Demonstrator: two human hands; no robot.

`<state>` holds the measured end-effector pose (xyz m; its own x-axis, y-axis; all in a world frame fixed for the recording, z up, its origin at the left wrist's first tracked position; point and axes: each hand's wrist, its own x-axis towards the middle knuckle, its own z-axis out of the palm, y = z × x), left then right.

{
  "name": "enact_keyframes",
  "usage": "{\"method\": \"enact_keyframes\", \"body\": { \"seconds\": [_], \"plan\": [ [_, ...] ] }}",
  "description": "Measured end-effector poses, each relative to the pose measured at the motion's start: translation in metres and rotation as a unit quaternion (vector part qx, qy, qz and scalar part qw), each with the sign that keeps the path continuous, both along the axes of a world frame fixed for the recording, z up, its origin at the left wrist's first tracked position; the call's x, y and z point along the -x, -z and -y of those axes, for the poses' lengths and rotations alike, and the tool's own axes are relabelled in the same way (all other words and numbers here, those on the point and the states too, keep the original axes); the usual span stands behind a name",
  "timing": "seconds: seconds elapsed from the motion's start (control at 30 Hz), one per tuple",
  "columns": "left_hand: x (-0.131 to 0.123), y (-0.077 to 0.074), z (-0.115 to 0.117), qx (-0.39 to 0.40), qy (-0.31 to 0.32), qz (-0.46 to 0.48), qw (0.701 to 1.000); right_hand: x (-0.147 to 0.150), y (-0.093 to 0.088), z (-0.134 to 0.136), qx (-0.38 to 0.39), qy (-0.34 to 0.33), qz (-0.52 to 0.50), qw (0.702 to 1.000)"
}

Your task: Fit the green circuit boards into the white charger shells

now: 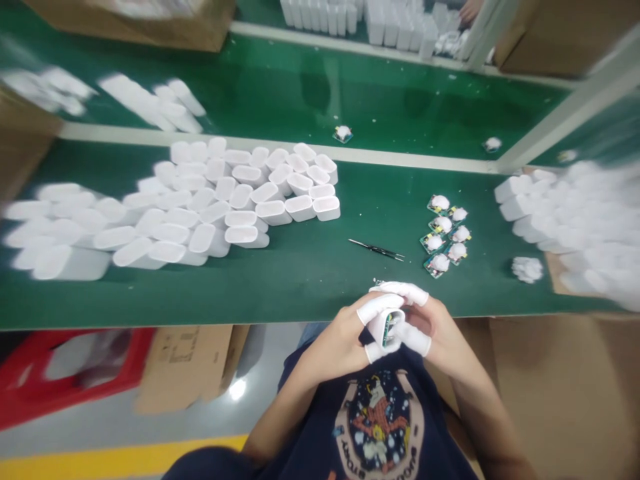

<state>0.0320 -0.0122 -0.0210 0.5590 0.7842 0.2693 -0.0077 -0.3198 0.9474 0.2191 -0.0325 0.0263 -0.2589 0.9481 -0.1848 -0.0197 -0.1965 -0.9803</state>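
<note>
Both my hands meet just below the near edge of the green table (pixel 300 273), over my lap. They hold one small white plastic shell (pixel 388 325) with a green circuit board showing inside it. My left hand (pixel 345 340) grips the shell from the left, fingers curled, with white finger cots on the tips. My right hand (pixel 433 327) closes on it from the right and above, its cot-covered fingers pressed over the top. Thin black tweezers (pixel 377 250) lie on the table just beyond my hands.
A big heap of empty white shells (pixel 210 207) covers the left of the table. Several small circuit boards with white caps (pixel 444 235) lie right of the tweezers. More white shells (pixel 575 220) pile at the right. Cardboard boxes (pixel 190 363) and a red crate (pixel 70 373) stand below the table.
</note>
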Motion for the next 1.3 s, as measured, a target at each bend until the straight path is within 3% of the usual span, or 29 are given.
{"method": "enact_keyframes", "body": {
  "seconds": [0.2, 0.3, 0.4, 0.47, 0.53, 0.67, 0.8, 0.9, 0.97, 1.03, 1.17, 1.3],
  "plan": [
    [0.0, 0.002, -0.002, 0.012, 0.006, -0.022, 1.0, 0.003, 0.009, -0.004, -0.035, 0.038, 0.041, 0.998],
    [0.001, 0.007, -0.004, 0.014, -0.006, -0.018, 1.0, -0.001, 0.013, -0.003, -0.039, 0.02, 0.057, 0.997],
    [0.001, 0.01, -0.007, 0.015, -0.054, -0.016, 0.998, -0.012, 0.011, -0.003, -0.103, -0.007, 0.138, 0.985],
    [-0.003, 0.01, -0.012, 0.025, -0.082, -0.033, 0.996, -0.019, 0.008, -0.01, -0.17, -0.023, 0.22, 0.96],
    [-0.01, 0.007, -0.018, 0.031, -0.087, -0.052, 0.994, -0.022, 0.002, -0.025, -0.202, -0.045, 0.265, 0.942],
    [-0.02, 0.001, -0.036, 0.0, -0.082, -0.066, 0.994, -0.016, -0.015, -0.067, -0.205, -0.095, 0.274, 0.935],
    [-0.004, 0.002, -0.057, -0.085, -0.135, -0.117, 0.98, -0.014, -0.023, -0.118, -0.218, -0.128, 0.329, 0.91],
    [0.034, 0.009, -0.069, -0.198, -0.264, -0.147, 0.933, -0.036, -0.017, -0.18, -0.18, -0.05, 0.42, 0.888],
    [0.066, 0.017, -0.074, -0.244, -0.405, -0.189, 0.86, -0.065, -0.01, -0.229, -0.154, 0.022, 0.473, 0.867],
    [0.095, 0.028, -0.076, -0.268, -0.474, -0.254, 0.8, -0.098, -0.003, -0.277, -0.125, 0.085, 0.531, 0.834],
    [0.129, 0.052, -0.075, -0.283, -0.472, -0.373, 0.747, -0.152, 0.012, -0.338, -0.08, 0.145, 0.623, 0.764],
    [0.133, 0.069, -0.076, -0.282, -0.446, -0.421, 0.738, -0.168, 0.022, -0.353, -0.103, 0.131, 0.676, 0.718]
  ]
}}
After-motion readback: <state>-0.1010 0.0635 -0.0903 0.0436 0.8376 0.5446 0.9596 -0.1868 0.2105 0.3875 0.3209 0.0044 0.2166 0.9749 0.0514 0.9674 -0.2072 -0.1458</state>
